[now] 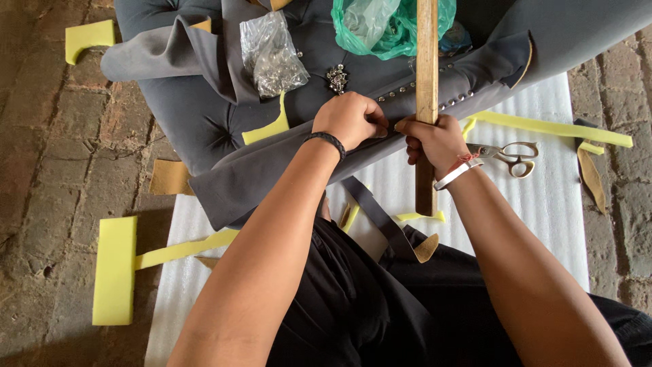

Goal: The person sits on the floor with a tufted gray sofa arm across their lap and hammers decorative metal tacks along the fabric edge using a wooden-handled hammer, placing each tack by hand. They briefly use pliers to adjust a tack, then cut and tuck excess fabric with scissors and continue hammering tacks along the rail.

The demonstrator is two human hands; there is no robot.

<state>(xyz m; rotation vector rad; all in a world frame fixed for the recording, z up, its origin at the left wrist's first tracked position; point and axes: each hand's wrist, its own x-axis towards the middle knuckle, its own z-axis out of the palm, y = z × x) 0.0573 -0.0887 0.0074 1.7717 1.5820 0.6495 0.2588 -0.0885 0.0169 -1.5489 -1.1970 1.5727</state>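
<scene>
A grey upholstered piece (183, 109) with tufted buttons lies before me, its fabric edge studded with a row of metal nail heads (407, 88). My left hand (350, 119) is closed, pinching something small against the fabric edge; what it pinches is hidden by the fingers. My right hand (435, 139) grips a long wooden stick (426, 61) that stands across the fabric edge, just right of the left hand. A small heap of metal studs (336, 78) sits on the grey fabric just above my left hand.
A clear bag of metal studs (272, 54) and a green plastic bag (390, 27) rest on the piece. Scissors (509, 155) lie on white foam sheet (543, 204) at right. Yellow foam offcuts (114, 268) and brown scraps (170, 177) are scattered on the brick floor (47, 170).
</scene>
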